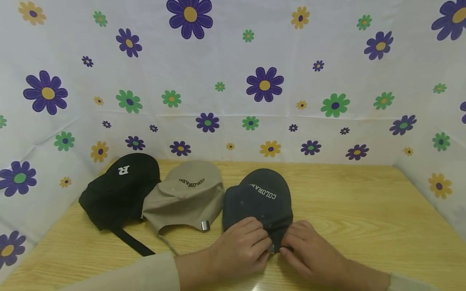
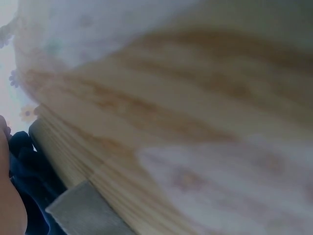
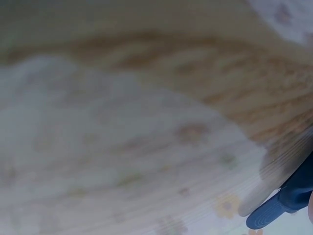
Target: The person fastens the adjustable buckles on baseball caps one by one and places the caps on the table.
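Observation:
A dark navy cap (image 1: 263, 198) with white COLORADO lettering lies on the table in the head view, its strap end toward the person. My left hand (image 1: 242, 248), fingers curled, grips the cap's near edge by a small metal buckle (image 1: 271, 248). On the other side of the buckle, my right hand (image 1: 314, 252) pinches the near right edge. The left wrist view shows part of the left hand (image 2: 11, 196) beside the navy cap (image 2: 36, 181). In the right wrist view the cap (image 3: 296, 191) shows at the lower right, with its brim sticking out.
To the left of the navy cap lie a beige cap (image 1: 193, 194) with COLORADO lettering and a black cap (image 1: 127, 190) with a white R, its strap hanging toward the front. A flowered cloth (image 1: 225, 56) surrounds the wooden table (image 1: 364, 202) at the back and sides.

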Demonstrator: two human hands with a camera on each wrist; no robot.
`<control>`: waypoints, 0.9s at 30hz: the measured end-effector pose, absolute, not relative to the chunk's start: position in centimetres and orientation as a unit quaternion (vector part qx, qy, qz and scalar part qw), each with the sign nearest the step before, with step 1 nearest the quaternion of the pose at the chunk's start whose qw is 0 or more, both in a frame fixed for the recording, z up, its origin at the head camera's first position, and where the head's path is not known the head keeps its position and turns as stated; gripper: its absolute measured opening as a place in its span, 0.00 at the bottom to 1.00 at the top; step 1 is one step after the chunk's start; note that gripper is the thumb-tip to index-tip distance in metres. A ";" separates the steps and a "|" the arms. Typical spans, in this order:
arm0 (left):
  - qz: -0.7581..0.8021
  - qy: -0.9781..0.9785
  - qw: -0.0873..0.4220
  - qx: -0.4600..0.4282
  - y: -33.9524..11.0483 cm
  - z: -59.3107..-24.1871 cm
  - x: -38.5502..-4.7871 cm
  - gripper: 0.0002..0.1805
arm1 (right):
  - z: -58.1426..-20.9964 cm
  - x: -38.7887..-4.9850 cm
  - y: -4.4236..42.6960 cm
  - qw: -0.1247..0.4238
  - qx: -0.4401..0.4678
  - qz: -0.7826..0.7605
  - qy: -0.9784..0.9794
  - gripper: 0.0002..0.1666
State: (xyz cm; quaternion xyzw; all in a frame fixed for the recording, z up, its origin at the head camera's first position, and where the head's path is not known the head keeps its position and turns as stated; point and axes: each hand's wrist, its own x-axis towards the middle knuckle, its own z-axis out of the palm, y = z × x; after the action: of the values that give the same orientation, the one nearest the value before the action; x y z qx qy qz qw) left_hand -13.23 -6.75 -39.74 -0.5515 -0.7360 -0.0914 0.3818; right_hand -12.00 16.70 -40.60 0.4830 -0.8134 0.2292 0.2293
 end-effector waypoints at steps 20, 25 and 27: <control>-0.100 -0.747 0.371 -0.541 -6.8 -39.8 -13.1 0.03 | -40.6 -12.1 16.7 0.259 0.491 0.238 -0.797 0.07; -0.102 -0.747 0.374 -0.540 -6.8 -39.8 -13.1 0.03 | -40.5 -12.2 16.6 0.273 0.503 0.255 -0.780 0.08; -0.104 -0.745 0.376 -0.540 -6.8 -39.8 -13.0 0.03 | -40.6 -12.2 16.6 0.283 0.508 0.259 -0.771 0.09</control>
State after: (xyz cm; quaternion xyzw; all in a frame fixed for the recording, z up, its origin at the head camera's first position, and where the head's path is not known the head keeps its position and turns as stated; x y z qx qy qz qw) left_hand -13.03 -6.81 -39.76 -0.5404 -0.7453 -0.1044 0.3763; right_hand -12.19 16.61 -40.58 0.5081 -0.7712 0.2592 0.2827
